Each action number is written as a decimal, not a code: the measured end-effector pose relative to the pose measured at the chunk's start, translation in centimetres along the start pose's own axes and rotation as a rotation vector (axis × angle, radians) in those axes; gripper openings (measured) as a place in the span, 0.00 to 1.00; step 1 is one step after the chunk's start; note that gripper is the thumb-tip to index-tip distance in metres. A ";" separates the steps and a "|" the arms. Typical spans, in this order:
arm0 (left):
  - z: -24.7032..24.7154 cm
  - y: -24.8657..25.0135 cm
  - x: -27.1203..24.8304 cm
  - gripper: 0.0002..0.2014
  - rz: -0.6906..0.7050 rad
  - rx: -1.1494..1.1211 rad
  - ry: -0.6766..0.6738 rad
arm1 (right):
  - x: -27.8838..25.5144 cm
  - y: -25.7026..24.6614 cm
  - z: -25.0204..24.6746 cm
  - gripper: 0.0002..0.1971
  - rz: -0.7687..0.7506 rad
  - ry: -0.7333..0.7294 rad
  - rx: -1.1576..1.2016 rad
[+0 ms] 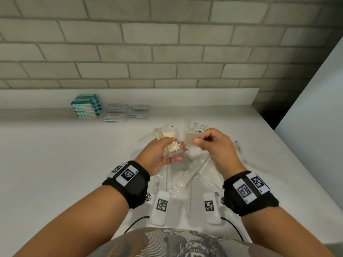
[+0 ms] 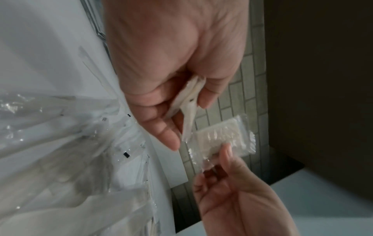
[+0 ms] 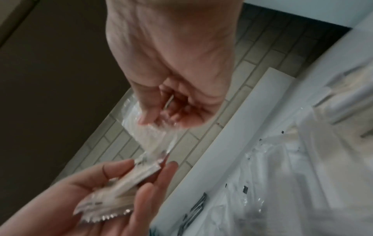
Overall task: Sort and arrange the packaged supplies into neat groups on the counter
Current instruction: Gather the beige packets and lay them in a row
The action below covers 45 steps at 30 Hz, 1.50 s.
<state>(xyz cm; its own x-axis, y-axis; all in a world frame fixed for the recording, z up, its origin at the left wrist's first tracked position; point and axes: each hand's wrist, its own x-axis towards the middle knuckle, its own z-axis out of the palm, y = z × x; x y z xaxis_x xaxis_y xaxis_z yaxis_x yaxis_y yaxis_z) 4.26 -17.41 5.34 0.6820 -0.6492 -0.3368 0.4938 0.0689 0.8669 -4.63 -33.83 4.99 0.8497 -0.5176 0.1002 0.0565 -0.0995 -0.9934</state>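
- Two hands, both loaded, head view: the left hand (image 1: 161,152) cradles a small stack of clear packets (image 1: 171,143), thumb laid over the top and fingers curled under; the right hand (image 1: 213,143) pinches a single clear packet (image 1: 193,138) between thumb and forefinger. The single packet lies at about 2 o'clock from the stack, just beside it, not yet touching so far as can be seen. The stack's long axis runs roughly 11-to-5. Finished groups, a teal stack (image 1: 86,106) and grey sachets (image 1: 116,113), sit on the counter (image 1: 55,145) near 11 o'clock, well apart from both hands. Loose clear wrappers (image 1: 185,173) lie beneath the wrists.
- One grip, left wrist view: thumb and curled fingers clamp the stack (image 2: 191,102) edge-on; the single packet (image 2: 220,137) hangs at 5 o'clock from it, flat face to the camera, held from below by the right hand (image 2: 232,188).
- One pinch, right wrist view: fingertips closed on the packet's upper end (image 3: 149,127); its free end points to 7 o'clock, at the stack (image 3: 125,180) in the left palm. Blurred.
- Judgement: the right hand is the nearer mover; the packet likely joins the stack, faces aligned.
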 end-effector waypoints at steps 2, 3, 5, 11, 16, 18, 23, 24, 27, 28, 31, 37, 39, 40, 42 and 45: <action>-0.1 0.0 0.0 0.14 -0.027 -0.025 -0.029 | 0.0 -0.3 -0.2 0.11 -0.253 0.085 -0.172; -0.1 0.0 0.0 0.14 -0.028 -0.023 -0.055 | 0.1 -0.4 -0.1 0.09 -0.387 0.065 -0.310; 0.0 -0.2 0.1 0.14 0.001 -0.012 -0.086 | 0.2 0.2 -0.2 0.04 -0.642 -0.040 -0.618; -1.5 -1.0 0.6 0.22 0.235 0.226 -0.010 | 0.4 -0.5 0.1 0.12 -0.158 -0.226 -0.420; -3.4 -0.3 -0.1 0.26 0.266 0.423 -0.043 | 1.5 -2.1 3.3 0.04 0.006 -0.270 -0.496; -4.6 0.4 -0.5 0.27 0.261 0.427 -0.066 | 1.5 -2.7 4.4 0.04 0.062 -0.292 -0.437; -8.5 1.3 -1.7 0.17 0.224 0.426 -0.005 | 2.3 -3.2 7.1 0.03 0.082 -0.271 -0.614; -9.5 1.5 -2.1 0.14 0.210 0.386 0.018 | 2.7 -3.1 7.7 0.05 0.045 -0.206 -0.807; -12.4 2.0 -3.1 0.08 0.110 0.073 0.010 | 3.0 -2.7 9.8 0.08 0.049 -0.176 -0.972; -13.3 2.3 -3.5 0.08 0.077 -0.048 0.007 | 2.8 -2.5 10.8 0.08 0.064 -0.236 -0.968; -15.9 2.8 -4.3 0.12 0.049 -0.195 0.013 | 1.1 -1.1 15.2 0.06 0.086 -0.522 -1.039; -19.1 3.3 -5.5 0.11 0.087 -0.046 0.102 | -0.5 0.7 21.0 0.11 0.030 -0.571 -1.026; -19.8 3.5 -5.5 0.13 0.093 -0.033 0.103 | -0.2 -0.3 21.1 0.13 0.083 -0.399 -0.678; -20.0 3.6 -5.5 0.13 0.092 -0.023 0.096 | -0.2 -1.0 21.1 0.12 0.108 -0.357 -0.539; -20.1 3.6 -5.6 0.13 0.082 0.005 0.069 | -0.5 -1.7 21.4 0.07 0.095 -0.357 -0.464; -19.8 3.6 -5.5 0.14 0.064 0.051 0.025 | -0.6 -1.5 21.8 0.05 0.005 -0.284 -0.554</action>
<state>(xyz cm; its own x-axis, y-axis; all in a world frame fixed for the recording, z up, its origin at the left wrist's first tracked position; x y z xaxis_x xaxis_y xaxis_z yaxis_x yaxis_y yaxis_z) 12.98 1.39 3.03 0.7248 -0.6258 -0.2881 0.4207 0.0709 0.9044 6.18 -14.80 5.24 0.9598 -0.2805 0.0017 -0.1632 -0.5633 -0.8099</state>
